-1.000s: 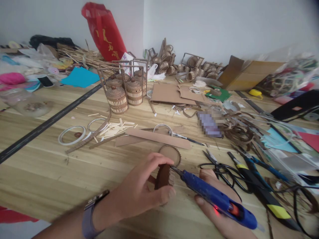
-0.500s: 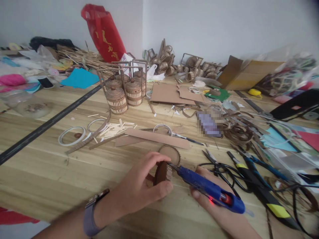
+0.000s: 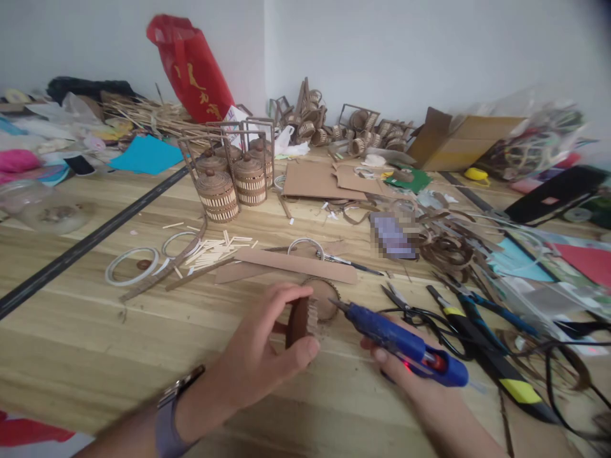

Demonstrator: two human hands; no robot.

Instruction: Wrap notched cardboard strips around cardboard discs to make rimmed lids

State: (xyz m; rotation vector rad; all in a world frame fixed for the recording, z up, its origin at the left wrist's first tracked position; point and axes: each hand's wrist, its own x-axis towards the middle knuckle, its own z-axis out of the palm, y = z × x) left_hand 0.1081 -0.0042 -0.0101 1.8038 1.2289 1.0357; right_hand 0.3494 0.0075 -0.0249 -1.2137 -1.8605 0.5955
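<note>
My left hand (image 3: 260,340) grips a small round brown cardboard piece (image 3: 300,321) on edge, thumb below and fingers above. Its rim is ridged with short strips. In my right hand (image 3: 410,369) is a blue hot glue gun (image 3: 396,337), its red light lit and its nozzle pointing left. A short gap separates the nozzle from the ridged rim. Just behind the piece lies a flat cardboard disc (image 3: 326,300) with a notched edge. Long cardboard strips (image 3: 296,264) and a pile of short pale wooden sticks (image 3: 217,251) lie beyond.
Lidded bamboo baskets with tall handles (image 3: 217,194) stand at the back left. Scissors (image 3: 401,302), pliers (image 3: 496,312) and a black-and-yellow cutter (image 3: 506,369) lie on the right among cables. Rolls of tape (image 3: 131,266), cardboard sheets (image 3: 317,180) and a cardboard box (image 3: 461,143) sit farther off.
The glue gun's nozzle has drawn back to the right, away from the round piece's rim. My left hand still holds the piece, now turned slightly. The whole view has shifted a little.
</note>
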